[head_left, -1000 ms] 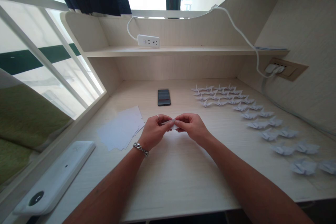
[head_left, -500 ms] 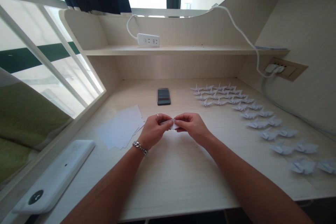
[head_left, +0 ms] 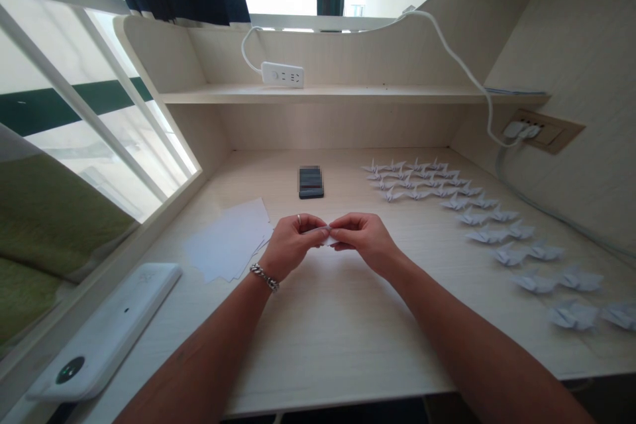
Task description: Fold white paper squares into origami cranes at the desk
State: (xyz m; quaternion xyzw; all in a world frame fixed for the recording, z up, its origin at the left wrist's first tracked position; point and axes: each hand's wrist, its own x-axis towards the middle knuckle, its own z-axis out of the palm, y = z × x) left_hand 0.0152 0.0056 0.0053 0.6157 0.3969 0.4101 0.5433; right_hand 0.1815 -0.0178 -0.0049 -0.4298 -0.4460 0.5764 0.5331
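A small piece of folded white paper (head_left: pixel 328 240) is pinched between both hands above the middle of the desk. My left hand (head_left: pixel 293 238), with a ring and a chain bracelet at the wrist, grips its left side between thumb and fingers. From the other side my right hand (head_left: pixel 365 236) holds it, thumb against the paper. Most of the paper is hidden behind the fingers, so its folded shape cannot be made out. To the left lies a fanned stack of white paper sheets (head_left: pixel 226 242). Folded paper cranes (head_left: pixel 489 233) stand in rows on the right.
A dark phone (head_left: pixel 311 183) lies beyond the hands. At the front left edge sits a long white device (head_left: pixel 109 338) with a round dark panel. On the shelf rests a power strip (head_left: pixel 282 75); its cable (head_left: pixel 447 46) runs to the wall socket (head_left: pixel 546 131).
Both hands stay in nearly the same place, still pinching the paper. The left thumb has shifted slightly to cover more of it. The whole view has moved a little.
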